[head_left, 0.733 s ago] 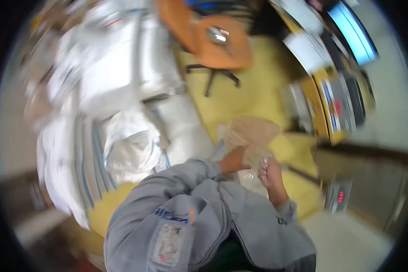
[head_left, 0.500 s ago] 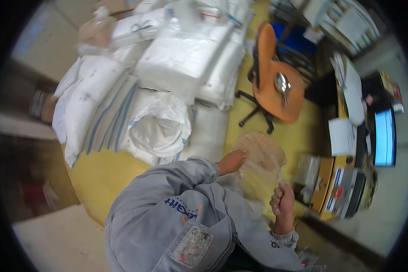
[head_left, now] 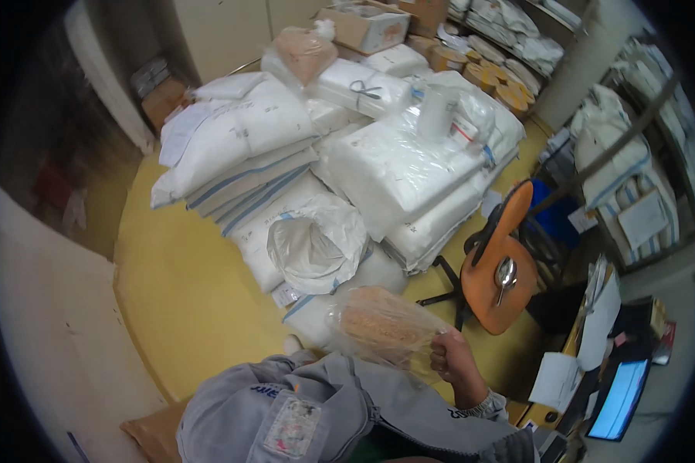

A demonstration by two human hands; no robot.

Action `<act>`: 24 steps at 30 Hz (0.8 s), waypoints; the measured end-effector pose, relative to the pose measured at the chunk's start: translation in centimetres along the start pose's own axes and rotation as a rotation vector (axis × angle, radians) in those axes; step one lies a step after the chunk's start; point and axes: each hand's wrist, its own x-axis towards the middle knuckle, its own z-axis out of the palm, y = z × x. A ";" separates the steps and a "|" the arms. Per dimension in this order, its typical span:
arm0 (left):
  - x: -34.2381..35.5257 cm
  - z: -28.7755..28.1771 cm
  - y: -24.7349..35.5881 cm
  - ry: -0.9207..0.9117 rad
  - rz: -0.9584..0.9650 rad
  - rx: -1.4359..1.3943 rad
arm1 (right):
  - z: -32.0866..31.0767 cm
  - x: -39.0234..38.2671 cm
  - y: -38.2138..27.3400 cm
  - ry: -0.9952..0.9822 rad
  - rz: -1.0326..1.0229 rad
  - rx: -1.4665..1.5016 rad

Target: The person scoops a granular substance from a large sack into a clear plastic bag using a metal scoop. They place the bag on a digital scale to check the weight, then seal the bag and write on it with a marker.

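My right hand (head_left: pixel 453 356) is closed round the gathered upper end of a clear plastic bag (head_left: pixel 382 320). Tan-pink granules lie in the bag, which hangs tilted in front of my grey jacket. Just beyond it stands a white sack (head_left: pixel 347 266) with its mouth open and its rim crumpled outward. The bag partly overlaps a white sack lying below that one. No part of my left hand can be made out.
Stacked white sacks (head_left: pixel 247 116) fill the middle. Another bag of tan material (head_left: pixel 305 54) sits on top, near a cardboard box (head_left: pixel 367 27). To the right, an orange chair (head_left: pixel 494 297) bears a metal scoop (head_left: pixel 505 278); a lit monitor (head_left: pixel 619 401) stands beyond.
The view has swung left, bringing more of the stacks and back shelves in. The bag has come close to the open sack. My left hand, earlier at the bag, has left sight.
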 end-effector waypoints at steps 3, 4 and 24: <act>-3.9 3.7 -3.7 0.122 -0.068 -0.114 | 4.5 2.0 0.6 -0.037 0.076 -0.169; -5.2 5.0 -4.9 0.152 -0.083 -0.158 | 6.0 2.4 1.0 -0.067 0.089 -0.218; -36.3 -8.2 -3.4 1.282 0.727 -0.601 | 42.9 3.4 15.7 -0.261 0.095 -0.631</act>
